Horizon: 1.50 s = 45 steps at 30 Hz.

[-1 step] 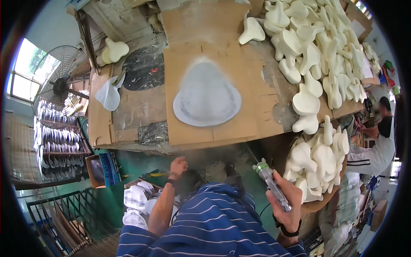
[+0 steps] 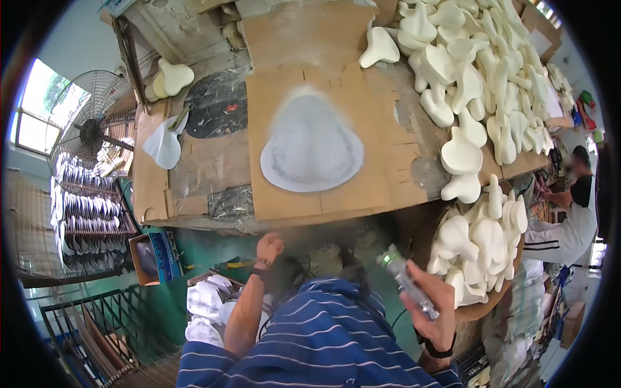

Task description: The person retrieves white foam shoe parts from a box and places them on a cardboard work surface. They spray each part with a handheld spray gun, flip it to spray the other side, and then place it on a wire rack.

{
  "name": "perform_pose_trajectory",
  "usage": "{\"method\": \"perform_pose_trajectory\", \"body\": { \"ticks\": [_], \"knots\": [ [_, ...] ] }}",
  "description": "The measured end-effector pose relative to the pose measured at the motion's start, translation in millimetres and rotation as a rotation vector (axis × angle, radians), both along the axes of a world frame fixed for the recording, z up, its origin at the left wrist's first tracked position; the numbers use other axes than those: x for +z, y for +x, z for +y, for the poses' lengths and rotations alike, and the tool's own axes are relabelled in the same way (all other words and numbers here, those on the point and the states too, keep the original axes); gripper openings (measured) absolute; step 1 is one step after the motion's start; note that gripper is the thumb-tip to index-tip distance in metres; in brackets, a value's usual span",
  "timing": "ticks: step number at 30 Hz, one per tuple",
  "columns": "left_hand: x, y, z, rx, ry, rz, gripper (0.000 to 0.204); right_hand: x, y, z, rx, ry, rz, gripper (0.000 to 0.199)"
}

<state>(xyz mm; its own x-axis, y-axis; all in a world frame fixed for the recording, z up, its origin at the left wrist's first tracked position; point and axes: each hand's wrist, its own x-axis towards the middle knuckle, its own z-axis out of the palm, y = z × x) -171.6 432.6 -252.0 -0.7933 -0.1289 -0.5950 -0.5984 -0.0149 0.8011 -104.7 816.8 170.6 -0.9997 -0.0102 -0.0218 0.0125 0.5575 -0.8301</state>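
On the cardboard-covered bench lies a white, rounded-triangular pad [image 2: 312,145], shaped like a bicycle saddle cover. Its narrow end points away from me and looks hazy against the cardboard sheet [image 2: 284,205]. Below the bench's front edge, my left hand [image 2: 270,247] is curled closed with nothing visible in it. My right hand [image 2: 433,294] grips a slim silver spray gun [image 2: 409,282] with a green collar at its front. The gun slants up and left toward the bench, clear of the pad; its tip is blurred.
Cream saddle-shaped foam pieces [image 2: 467,77] pile up at the bench's right. More foam pieces [image 2: 485,239] fill a container beside my right hand. A white cover [image 2: 163,147] lies left, near a caged fan [image 2: 90,129]. Loaded racks [image 2: 90,210] stand left; another person [image 2: 576,213] is far right.
The spray gun has shifted slightly down, and its tip is more smeared. My left hand, the pad and the foam pieces stay essentially where they were.
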Motion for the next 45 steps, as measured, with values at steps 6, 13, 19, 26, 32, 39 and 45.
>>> {"method": "perform_pose_trajectory", "body": {
  "ticks": [6,13,19,26,32,39,45],
  "knots": [
    [-3.1,-112.3,19.5,0.039,-0.507,0.185,0.027,-8.8,5.8,16.0,-0.092,0.003,-0.042,0.063],
    [47.3,-174.9,66.9,0.1,-0.911,0.237,0.034,-0.7,1.9,36.4,-0.154,-0.017,-0.061,0.057],
    [58.5,-179.7,67.0,0.034,-0.967,0.106,0.034,-13.6,-7.9,56.6,0.128,-0.096,-0.01,0.071],
    [67.3,-186.6,68.3,-0.017,-1.016,0.056,0.035,-25.8,-25.1,55.4,-0.015,-0.099,0.024,0.063],
    [42.1,-200.3,84.2,0.595,-0.315,0.254,0.017,-33.9,-32.4,66.2,-0.069,-0.107,0.05,0.056],
    [63.0,-245.7,96.0,0.593,0.883,0.062,0.022,-50.2,-48.0,82.4,-0.079,-0.186,0.001,0.059],
    [223.1,-308.1,139.1,0.413,1.077,0.551,0.057,-65.9,-68.2,81.5,0.029,-0.198,0.061,0.056]
  ]
}}
